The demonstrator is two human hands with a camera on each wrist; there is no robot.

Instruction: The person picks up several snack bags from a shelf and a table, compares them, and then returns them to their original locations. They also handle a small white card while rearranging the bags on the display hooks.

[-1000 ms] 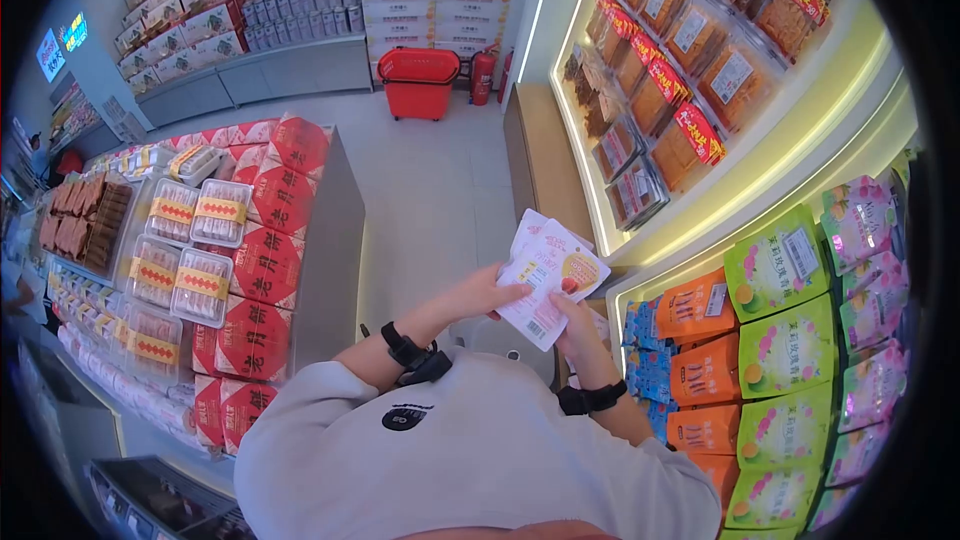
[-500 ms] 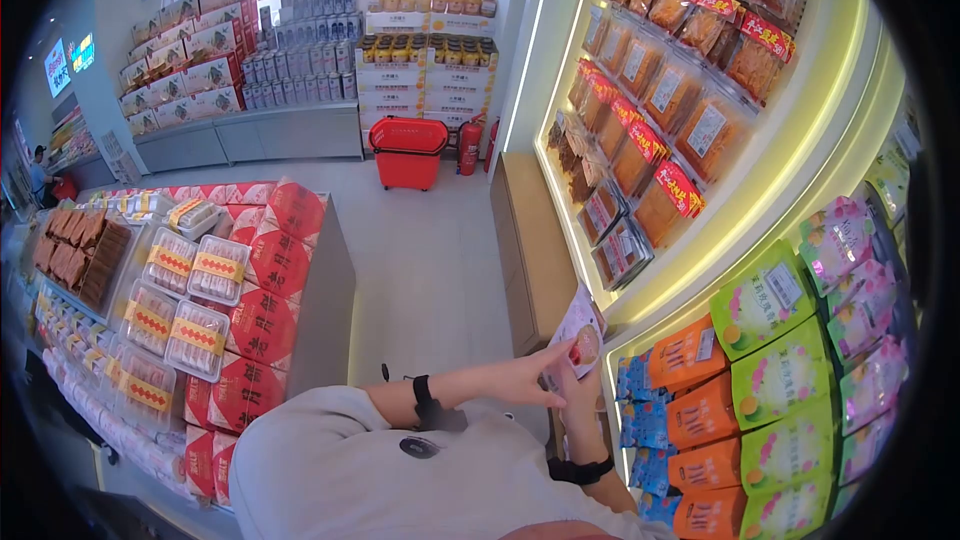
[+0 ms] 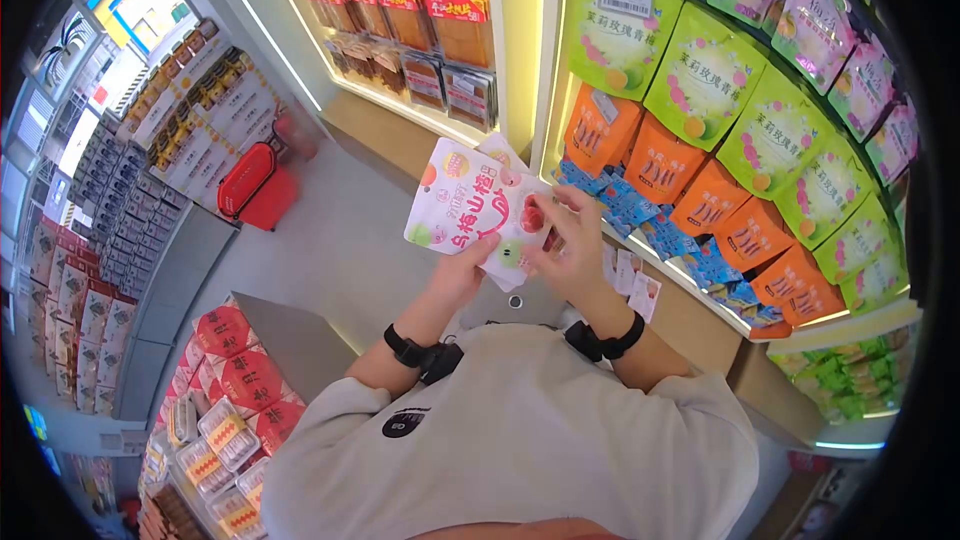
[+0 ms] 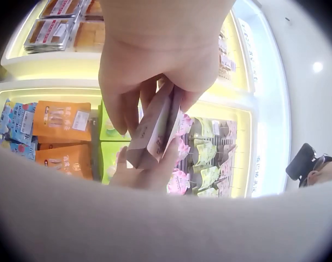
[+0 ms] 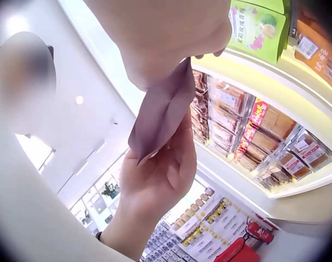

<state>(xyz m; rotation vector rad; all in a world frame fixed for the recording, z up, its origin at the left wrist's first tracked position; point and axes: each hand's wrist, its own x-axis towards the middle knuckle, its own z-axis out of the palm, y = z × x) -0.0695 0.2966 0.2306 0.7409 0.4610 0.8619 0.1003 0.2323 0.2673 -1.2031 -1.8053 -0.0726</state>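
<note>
In the head view, a white and pink pouch overlaps a second one in front of the chest. My left hand grips their lower edge, thumb on the printed front. At the right edge my right hand pinches the pouches with bent fingers. The left wrist view shows two pouch edges slightly apart below my left hand, with right-hand fingers underneath. Seen from the right wrist, my right hand holds one end of a pouch; the left palm supports the other.
Green pouches, orange pouches and small blue packs fill the right shelf. Packaged flat snacks hang ahead. A red basket stands on the floor at the left, beyond a display of red boxes.
The head view has swung right toward the shelves. The pouches have come up and turned, showing a large printed front. My left hand has shifted to their lower edge, my right hand to the right edge.
</note>
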